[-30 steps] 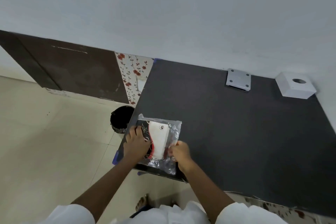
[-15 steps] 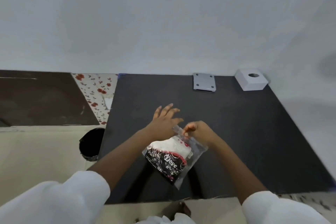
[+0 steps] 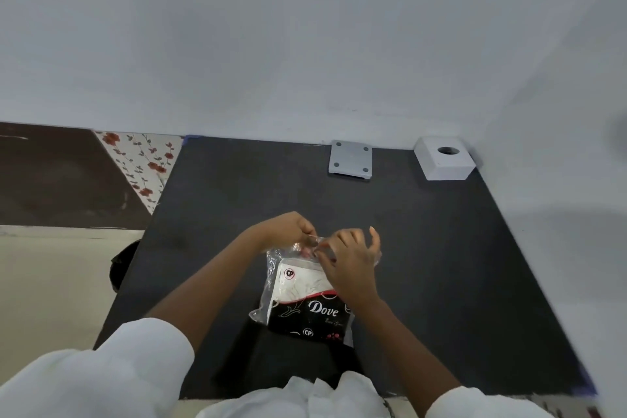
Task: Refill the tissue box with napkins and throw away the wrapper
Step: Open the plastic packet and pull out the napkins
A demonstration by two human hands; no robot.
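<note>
1. Grip, left hand (image 3: 288, 231): the fingers are pinched together on the top edge of the clear wrapper (image 3: 271, 268) of the napkin pack (image 3: 307, 299).
2. Grip, right hand (image 3: 349, 261): thumb and forefinger are closed on the same top edge, just beside the left hand; the remaining fingers are spread.
3. The napkin pack is located on the black counter (image 3: 424, 265), near its front edge, between the two forearms. White napkins are visible in its upper part, and a black label marked "Dove" in its lower part.
4. A dark bin (image 3: 124, 263) is seen on the floor, left of the counter.
5. A grey plate (image 3: 350, 158) lies at the counter's rear edge.
6. The white tissue box (image 3: 444, 159), with a round top opening, stands in the rear right corner, well apart from the pack.
</note>
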